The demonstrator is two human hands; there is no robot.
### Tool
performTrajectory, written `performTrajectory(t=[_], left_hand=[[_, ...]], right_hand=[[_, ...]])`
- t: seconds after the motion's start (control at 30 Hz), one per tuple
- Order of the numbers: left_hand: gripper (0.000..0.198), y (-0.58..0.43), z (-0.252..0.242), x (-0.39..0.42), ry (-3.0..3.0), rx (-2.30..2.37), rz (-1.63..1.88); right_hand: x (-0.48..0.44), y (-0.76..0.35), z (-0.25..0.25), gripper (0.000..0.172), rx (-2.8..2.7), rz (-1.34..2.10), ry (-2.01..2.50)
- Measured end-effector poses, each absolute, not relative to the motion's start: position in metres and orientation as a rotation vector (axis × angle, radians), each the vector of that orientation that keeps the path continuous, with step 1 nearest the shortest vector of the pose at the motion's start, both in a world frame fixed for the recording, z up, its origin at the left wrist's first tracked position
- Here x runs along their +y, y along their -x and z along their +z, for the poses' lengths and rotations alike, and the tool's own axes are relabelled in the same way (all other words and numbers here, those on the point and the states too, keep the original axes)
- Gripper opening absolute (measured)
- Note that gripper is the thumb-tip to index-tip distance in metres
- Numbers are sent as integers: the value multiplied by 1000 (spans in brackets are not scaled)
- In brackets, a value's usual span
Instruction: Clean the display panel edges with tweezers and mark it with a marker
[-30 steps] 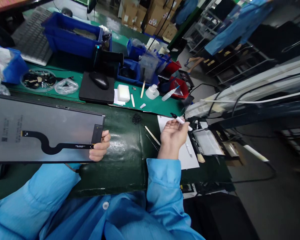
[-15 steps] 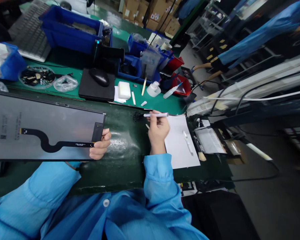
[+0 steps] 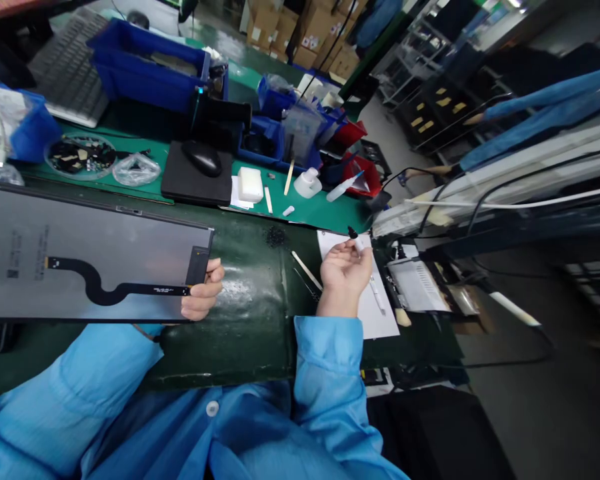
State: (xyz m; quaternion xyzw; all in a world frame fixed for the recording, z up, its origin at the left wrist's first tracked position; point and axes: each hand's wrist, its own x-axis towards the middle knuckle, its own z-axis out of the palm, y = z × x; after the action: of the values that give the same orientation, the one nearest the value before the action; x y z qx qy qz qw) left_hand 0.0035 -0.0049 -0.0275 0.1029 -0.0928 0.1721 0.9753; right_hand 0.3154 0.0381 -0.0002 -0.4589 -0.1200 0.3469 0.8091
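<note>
The left hand [image 3: 203,290] holds a screen panel [image 3: 80,247] by its right edge, with the fingers curled around the rim. The panel lies over the dark green surface [image 3: 250,347], a black ribbon cable [image 3: 105,291] runs across its grey back, and the pictures do not show whether its far end rests on anything. The right hand [image 3: 345,275] is turned palm up, its fingertips closed in a narrow pinch on a slim white pen [image 3: 359,244] with a black tip.

Just right of the panel lies a small heap of black crumbs [image 3: 275,236]. Farther right of the panel are a wooden stick [image 3: 306,270], tweezers [image 3: 303,283] and a sheet of paper [image 3: 386,320].

If the panel hangs from that one edge, a slip or twist of the left hand could drop it or bend the thin glass until it cracks. The ribbon cable looks thin and easily creased, so a snag on the fingers could tear it. Grit from the crumbs could scratch the panel if it slides that way, and the tweezers' points could do the same. A careless swing of the pen could leave a mark.
</note>
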Motion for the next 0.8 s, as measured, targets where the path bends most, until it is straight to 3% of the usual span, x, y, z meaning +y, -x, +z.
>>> performTrajectory(t=[0.13, 0.33, 0.47, 0.8], left_hand=[[49, -2, -28, -5, -203, -186, 351], [56, -1, -26, -3, -209, -113, 326], [51, 0, -26, -3, -199, -79, 321], [50, 8, -20, -1, -174, 32, 313]], right_hand=[[36, -325, 0, 30, -252, 643, 968], [27, -290, 6, 16, -539, 338, 992], [24, -259, -3, 25, -952, 486, 1194], [30, -271, -2, 20, -685, 601, 1146]])
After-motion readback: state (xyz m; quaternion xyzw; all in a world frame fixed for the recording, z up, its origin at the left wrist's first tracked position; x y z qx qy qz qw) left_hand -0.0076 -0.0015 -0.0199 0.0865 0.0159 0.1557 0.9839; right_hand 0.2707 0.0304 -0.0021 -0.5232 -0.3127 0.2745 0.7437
